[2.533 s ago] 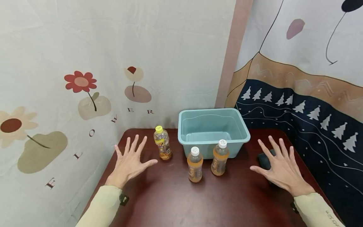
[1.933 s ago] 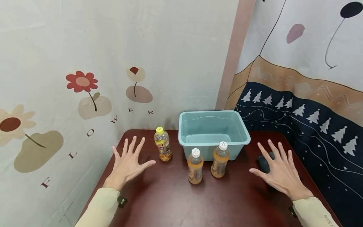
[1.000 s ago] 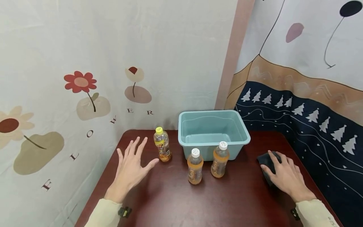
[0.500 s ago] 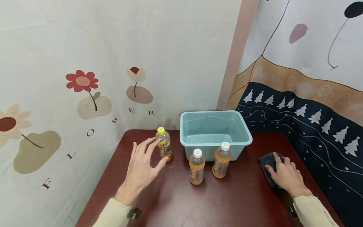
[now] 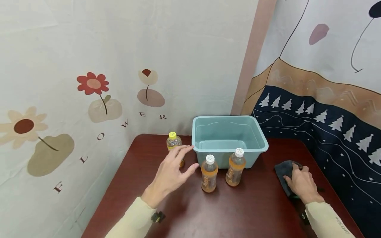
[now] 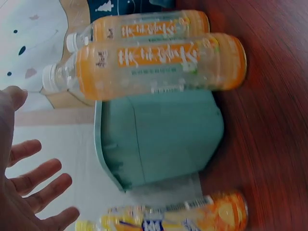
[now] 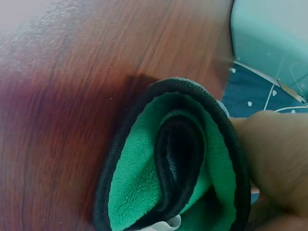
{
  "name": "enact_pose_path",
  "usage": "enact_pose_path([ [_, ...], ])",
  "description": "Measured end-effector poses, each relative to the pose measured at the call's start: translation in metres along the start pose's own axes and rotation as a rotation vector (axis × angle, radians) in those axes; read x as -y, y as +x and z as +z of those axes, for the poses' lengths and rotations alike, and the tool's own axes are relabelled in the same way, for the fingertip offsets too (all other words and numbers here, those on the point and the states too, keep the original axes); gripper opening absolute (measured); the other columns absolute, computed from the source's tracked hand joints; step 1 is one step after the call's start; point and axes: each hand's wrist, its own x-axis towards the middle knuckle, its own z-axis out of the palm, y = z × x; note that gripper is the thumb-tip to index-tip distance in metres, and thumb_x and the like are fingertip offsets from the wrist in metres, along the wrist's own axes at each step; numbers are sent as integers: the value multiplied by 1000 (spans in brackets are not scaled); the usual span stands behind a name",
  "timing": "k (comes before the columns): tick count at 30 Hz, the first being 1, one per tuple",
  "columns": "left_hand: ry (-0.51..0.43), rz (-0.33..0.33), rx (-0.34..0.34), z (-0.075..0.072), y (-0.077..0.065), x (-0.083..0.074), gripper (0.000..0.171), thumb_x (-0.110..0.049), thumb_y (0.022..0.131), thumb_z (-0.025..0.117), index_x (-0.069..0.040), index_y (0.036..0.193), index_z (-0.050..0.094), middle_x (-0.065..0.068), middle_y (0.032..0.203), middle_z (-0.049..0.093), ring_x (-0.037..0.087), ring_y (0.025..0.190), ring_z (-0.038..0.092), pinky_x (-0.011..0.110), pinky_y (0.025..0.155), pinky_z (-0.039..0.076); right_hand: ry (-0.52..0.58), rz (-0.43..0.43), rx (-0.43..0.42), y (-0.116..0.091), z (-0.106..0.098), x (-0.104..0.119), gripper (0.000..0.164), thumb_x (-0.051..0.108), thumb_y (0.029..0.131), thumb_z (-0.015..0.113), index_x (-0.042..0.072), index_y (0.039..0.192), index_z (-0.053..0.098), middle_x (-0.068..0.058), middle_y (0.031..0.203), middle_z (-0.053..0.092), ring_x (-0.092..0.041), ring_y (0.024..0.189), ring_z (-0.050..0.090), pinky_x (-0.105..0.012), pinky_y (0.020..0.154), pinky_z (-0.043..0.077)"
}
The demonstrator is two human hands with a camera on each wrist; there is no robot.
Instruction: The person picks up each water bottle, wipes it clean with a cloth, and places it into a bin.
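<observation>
Your left grip point(image 5: 169, 173): wide, near 2 white-capped, orange-labelled clear bottles point(image 5: 209, 180). Your right grip point(image 5: 304, 185): holding 1 folded, dark-grey, green-lined cloth point(image 5: 282, 175) on the red-brown table point(image 5: 238, 211), right side. Farther back: 1 yellow-capped clear bottle point(image 5: 173, 142); 1 pale-blue rectangular plastic tub point(image 5: 224, 159).

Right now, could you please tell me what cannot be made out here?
- Head: part of the yellow-capped bottle, hidden behind the left hand.
- Left wrist: part of that bottle, cut by the bottom edge.
- Right wrist: much of the right hand, behind the cloth or past the edge.
- Head: lettering on the right sleeve, too small.
</observation>
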Motion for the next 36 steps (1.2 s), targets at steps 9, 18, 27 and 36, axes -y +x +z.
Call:
enact_pose_path([
  [9,-111,59,100,23,14,-14,64,-41,105,91,-22,162,67,3,142,75,16,129,75,41,110,66,46,-57,-99,2,6,4,67,-1,104,78,-26,156,44,-57,132,59,-71,109,69,-75,89,63],
  [18,-134,91,105,34,17,-22,59,-35,106,91,-20,158,70,0,141,78,19,131,78,40,111,66,117,-50,-196,-6,8,15,64,-2,106,74,-21,160,47,-54,144,57,-74,121,65,-81,97,60],
  [27,-151,94,152,37,19,-25,48,-31,110,86,-17,153,72,0,144,79,16,131,79,38,108,67,248,-100,-376,-21,4,35,60,-6,101,78,-15,157,57,-49,148,63,-69,123,66,-83,101,56],
  [36,-232,93,169,31,20,-25,37,-20,111,83,-8,144,71,2,126,80,11,104,77,35,90,69,410,-75,-539,-40,-14,71,58,1,99,83,-3,155,67,-32,149,73,-52,122,72,-32,99,55],
])
